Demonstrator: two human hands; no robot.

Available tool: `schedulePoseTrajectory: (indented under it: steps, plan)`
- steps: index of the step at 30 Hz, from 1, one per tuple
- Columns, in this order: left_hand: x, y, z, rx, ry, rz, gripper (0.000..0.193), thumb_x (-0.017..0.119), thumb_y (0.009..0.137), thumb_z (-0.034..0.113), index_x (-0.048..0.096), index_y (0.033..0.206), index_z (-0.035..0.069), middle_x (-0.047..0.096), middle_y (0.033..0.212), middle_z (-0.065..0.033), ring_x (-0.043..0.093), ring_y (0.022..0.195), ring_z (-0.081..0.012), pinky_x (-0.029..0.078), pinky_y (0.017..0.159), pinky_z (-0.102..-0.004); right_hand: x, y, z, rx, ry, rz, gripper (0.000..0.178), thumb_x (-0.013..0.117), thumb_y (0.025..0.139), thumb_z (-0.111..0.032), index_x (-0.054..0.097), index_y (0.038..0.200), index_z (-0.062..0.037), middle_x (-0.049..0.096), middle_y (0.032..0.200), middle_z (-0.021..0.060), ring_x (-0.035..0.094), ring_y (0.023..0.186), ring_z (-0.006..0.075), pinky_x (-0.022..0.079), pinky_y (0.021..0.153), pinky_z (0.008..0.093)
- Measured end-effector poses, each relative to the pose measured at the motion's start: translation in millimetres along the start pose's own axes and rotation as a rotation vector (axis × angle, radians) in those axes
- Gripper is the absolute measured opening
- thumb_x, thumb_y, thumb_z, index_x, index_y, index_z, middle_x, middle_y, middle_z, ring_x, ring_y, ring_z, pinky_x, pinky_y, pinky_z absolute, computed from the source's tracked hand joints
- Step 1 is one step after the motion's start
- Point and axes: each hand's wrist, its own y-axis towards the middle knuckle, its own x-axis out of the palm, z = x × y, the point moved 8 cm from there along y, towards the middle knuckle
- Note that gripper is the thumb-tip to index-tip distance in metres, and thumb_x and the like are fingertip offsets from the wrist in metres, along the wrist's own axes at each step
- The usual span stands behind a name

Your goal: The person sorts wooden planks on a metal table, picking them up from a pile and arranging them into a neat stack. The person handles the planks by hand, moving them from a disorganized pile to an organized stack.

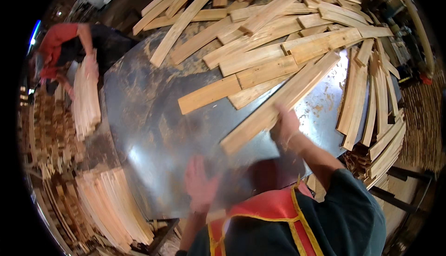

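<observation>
My right hand (285, 128) is closed on the near edge of a long, pale wooden board (260, 116), which slants over the metal table. At least one more strip seems to lie against it along that edge, though blur keeps me from telling how many I grip. My left hand (202, 181), smeared by motion, is held over the table's near part with its fingers stretched out and thumb apart, touching no board. Beyond the held board lie loose boards, among them a short plank (209, 94) and another joined end to end with it (267, 72).
The dark metal table (139, 112) has sawdust on it and a heap of boards (274, 12) at its far side. Board stacks stand at lower left (114, 205) and right (420, 126). At far left a person in red (58, 42) holds a bundle of boards (87, 100).
</observation>
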Motion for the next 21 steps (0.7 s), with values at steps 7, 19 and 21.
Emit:
schedulePoseTrajectory:
  steps: [7, 19, 21]
  plan:
    - [47.4, -2.5, -43.4, 0.026, 0.233, -0.235, 0.096, 0.074, 0.086, 0.048, 0.035, 0.165, 0.013, 0.059, 0.146, -0.0166, 0.057, 0.132, -0.0349, 0.046, 0.108, -0.0484, 102.3, -137.4, 83.3, -0.4, -0.991, -1.119, 0.037, 0.072, 0.096, -0.036, 0.068, 0.122, -0.0091, 0.069, 0.106, 0.0163, 0.07, 0.104, 0.0254, 0.054, 0.091, 0.0407]
    - [15.6, -202.4, -247.4, -0.635, -0.296, -0.096, 0.072, 0.078, 0.088, 0.036, 0.055, 0.152, 0.011, 0.072, 0.125, -0.0219, 0.072, 0.11, -0.0401, 0.059, 0.088, -0.0492, 202.9, -67.6, 33.8, -1.185, -2.199, -0.452, 0.08, 0.076, 0.085, -0.054, 0.048, 0.148, -0.0136, 0.067, 0.133, 0.0138, 0.061, 0.129, 0.0329, 0.039, 0.115, 0.0478]
    - [6.4, -217.7, -269.6, -0.651, -0.245, 0.067, 0.073, 0.078, 0.088, 0.036, 0.054, 0.152, 0.01, 0.072, 0.126, -0.0223, 0.072, 0.109, -0.0406, 0.059, 0.089, -0.0494, 194.9, -105.3, 48.2, -0.962, -2.171, -0.434, 0.07, 0.074, 0.089, -0.042, 0.048, 0.146, -0.011, 0.069, 0.127, 0.0131, 0.065, 0.121, 0.0329, 0.045, 0.105, 0.046]
